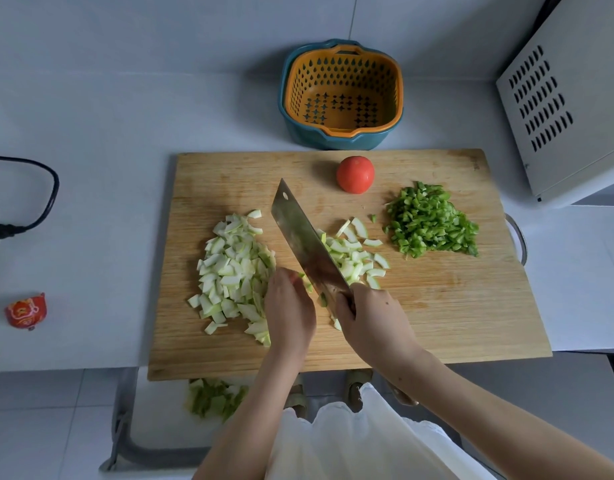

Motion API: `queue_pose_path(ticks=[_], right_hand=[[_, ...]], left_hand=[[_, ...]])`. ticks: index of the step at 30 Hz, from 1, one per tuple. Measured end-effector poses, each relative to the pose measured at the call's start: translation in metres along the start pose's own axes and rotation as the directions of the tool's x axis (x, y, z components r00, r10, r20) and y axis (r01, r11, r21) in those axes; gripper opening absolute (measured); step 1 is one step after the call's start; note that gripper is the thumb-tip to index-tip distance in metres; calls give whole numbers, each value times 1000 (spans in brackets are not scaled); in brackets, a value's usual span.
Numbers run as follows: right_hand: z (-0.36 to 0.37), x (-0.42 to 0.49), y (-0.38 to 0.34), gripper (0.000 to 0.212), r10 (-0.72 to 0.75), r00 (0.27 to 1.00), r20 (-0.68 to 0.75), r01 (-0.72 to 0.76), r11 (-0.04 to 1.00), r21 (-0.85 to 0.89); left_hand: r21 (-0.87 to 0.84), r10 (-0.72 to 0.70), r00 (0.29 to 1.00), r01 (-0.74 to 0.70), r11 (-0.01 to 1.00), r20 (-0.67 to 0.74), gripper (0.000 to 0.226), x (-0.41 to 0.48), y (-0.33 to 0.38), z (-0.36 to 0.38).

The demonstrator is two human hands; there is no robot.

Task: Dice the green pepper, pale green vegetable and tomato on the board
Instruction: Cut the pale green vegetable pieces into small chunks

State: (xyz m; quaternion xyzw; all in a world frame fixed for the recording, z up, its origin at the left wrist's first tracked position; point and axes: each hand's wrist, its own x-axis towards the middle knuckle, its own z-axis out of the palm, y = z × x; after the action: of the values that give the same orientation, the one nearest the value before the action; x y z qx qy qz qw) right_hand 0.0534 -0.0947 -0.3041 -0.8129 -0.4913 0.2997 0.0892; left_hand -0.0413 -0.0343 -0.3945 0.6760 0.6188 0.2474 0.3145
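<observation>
Gripping the cleaver (pixel 303 242), right hand (pixel 371 318); left hand (pixel 290 308) beside pale green pieces (pixel 234 271).

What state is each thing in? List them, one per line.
green pepper: diced, heaped.
pale green vegetable: chopped, in two heaps.
tomato: whole, uncut.
cleaver: held, blade among the pieces.
right hand: gripping the cleaver.
left hand: resting on pieces.
basket: empty.

The wooden board (pixel 437 306) is carrying everything: the green pepper (pixel 431 221) is lying diced in a heap at the right, the pale green vegetable (pixel 234 271) is sitting chopped in two piles mid-board, and the tomato (pixel 355 174) is waiting whole near the far edge.
</observation>
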Motion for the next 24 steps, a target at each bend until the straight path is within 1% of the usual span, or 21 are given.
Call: queue_pose_path(ticks=[4, 8, 12, 17, 20, 24], right_hand=[[2, 1, 1, 38, 10, 1000, 20, -9, 1000, -17], [2, 3, 0, 39, 7, 1000, 24, -6, 1000, -30], [3, 4, -2, 35, 5, 999, 33, -3, 998, -56], [4, 9, -5, 41, 13, 998, 61, -8, 997, -75], [12, 17, -9, 40, 16, 997, 75, -10, 997, -78], [16, 21, -8, 38, 13, 998, 54, -10, 999, -48]], left_hand=[[-25, -42, 999, 42, 999, -3, 8, 1, 1, 0], [-21, -33, 999, 33, 999, -23, 12, 2, -1, 3], [-38, -18, 998, 16, 999, -56, 19, 0, -1, 4], [-52, -34, 998, 32, 998, -50, 16, 0, -5, 6], [-78, -35, 997, 29, 997, -72, 15, 0, -4, 5], [-77, -44, 995, 37, 996, -91, 13, -3, -1, 2]])
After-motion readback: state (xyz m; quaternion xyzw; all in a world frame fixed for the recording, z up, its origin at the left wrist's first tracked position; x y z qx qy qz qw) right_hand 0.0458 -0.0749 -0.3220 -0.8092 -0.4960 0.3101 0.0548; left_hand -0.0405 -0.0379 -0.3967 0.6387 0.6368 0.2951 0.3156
